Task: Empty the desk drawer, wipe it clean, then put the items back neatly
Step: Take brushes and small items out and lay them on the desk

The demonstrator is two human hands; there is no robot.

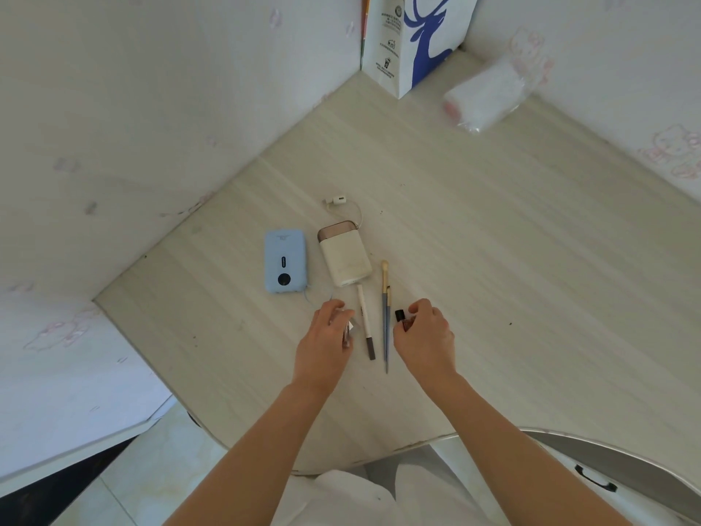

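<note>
Head view. The desk (pixel 474 222) has a pale wood-grain laminate top, matt, with a few dark specks. Near its middle lie the drawer items. A light blue power bank (pixel 285 261), rounded and smooth with a dark round button, lies flat. Just beside it, toward the right edge, sits a cream power bank (pixel 344 256) with a glossy brown cap and a thin white cable (pixel 343 203) looping toward the back corner. Nearer the front edge lie a slim white pencil (pixel 365 321) with a dark tip and a long brush (pixel 385 317) with a blue-grey handle, side by side, apart.

The left hand (pixel 326 339) curls its fingers round a small clear, shiny item (pixel 348 330), mostly hidden. The right hand (pixel 426 336) pinches a small bottle (pixel 402 320) with a black cap.

In the back corner stands a white paper bag (pixel 413 39) printed with a blue deer; a clear plastic packet (pixel 489 96) lies near it.
</note>
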